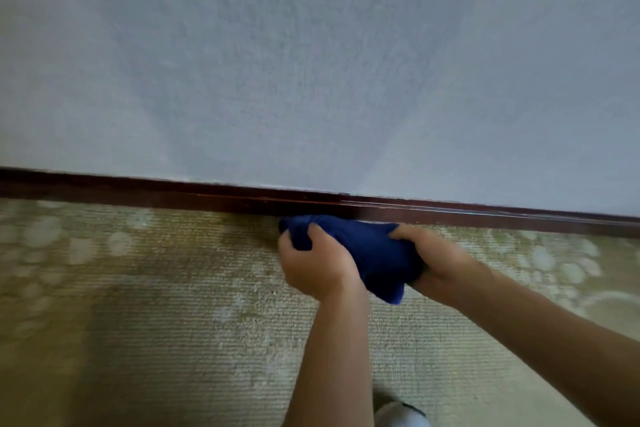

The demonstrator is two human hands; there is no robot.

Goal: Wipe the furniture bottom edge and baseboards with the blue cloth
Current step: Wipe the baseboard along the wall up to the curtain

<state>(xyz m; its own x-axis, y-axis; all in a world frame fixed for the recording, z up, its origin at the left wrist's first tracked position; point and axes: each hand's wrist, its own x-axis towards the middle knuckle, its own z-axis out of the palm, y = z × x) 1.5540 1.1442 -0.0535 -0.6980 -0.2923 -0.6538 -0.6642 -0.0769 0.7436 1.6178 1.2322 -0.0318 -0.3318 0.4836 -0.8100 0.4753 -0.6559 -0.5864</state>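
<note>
Cut off by the bottom edge of the frame, a pale blurred shape on the carpet is too soft to identify. Both bare forearms reach up from the lower right to the blue cloth, bunched against the dark baseboard below the wall at centre frame. Left hand clenches its left end, right hand grips its right end, fingers partly buried in folds

No text, label, brand, number or sign can be read on any surface here.
</note>
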